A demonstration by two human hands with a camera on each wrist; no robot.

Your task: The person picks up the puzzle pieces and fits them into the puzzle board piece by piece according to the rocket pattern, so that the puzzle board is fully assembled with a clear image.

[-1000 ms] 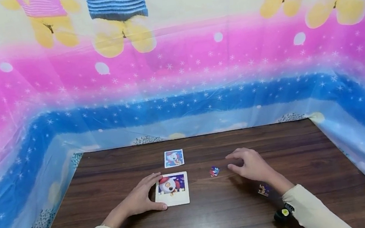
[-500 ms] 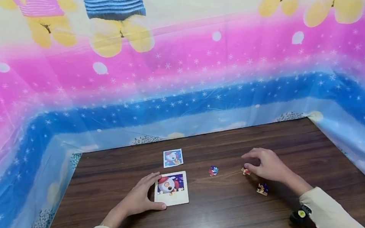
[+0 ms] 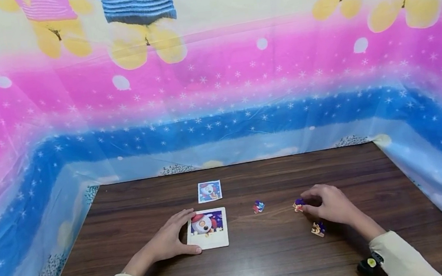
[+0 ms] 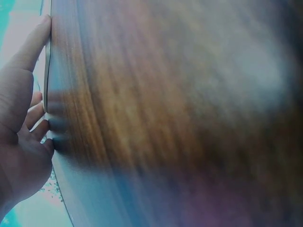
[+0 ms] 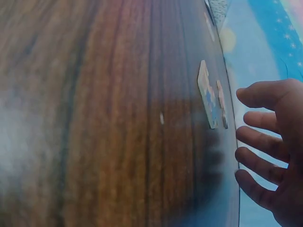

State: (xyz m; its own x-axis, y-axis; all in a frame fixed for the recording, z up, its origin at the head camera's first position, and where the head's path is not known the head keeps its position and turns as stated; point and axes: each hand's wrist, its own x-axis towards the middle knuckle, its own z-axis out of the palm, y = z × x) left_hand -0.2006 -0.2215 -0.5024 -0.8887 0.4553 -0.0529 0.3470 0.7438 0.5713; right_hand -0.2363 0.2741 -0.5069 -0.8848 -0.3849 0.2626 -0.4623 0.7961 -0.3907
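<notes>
A square jigsaw board [image 3: 207,241] with a partly filled cartoon picture lies left of the middle. My left hand [image 3: 169,240] holds its left side, fingers at the upper left corner and thumb along the near edge; in the left wrist view the thumb [image 4: 35,42] lies against the board's edge. My right hand [image 3: 332,207] hovers low beside a purple and red puzzle piece [image 3: 298,205], with thumb and forefinger apart around its right side. Contact with it cannot be told. In the right wrist view the fingers [image 5: 258,137] are loosely bent and spread, holding nothing.
A second puzzle piece [image 3: 258,206] lies between board and right hand; a third, purple and gold piece [image 3: 318,229] lies below the right hand. Behind the board is a printed picture card [image 3: 209,191]. A patterned cloth [image 3: 220,129] hangs around the dark wooden table [image 3: 263,267].
My right hand has moved right and slightly toward me, bringing the purple and red piece, hidden earlier, into view. My left hand stays on the board.
</notes>
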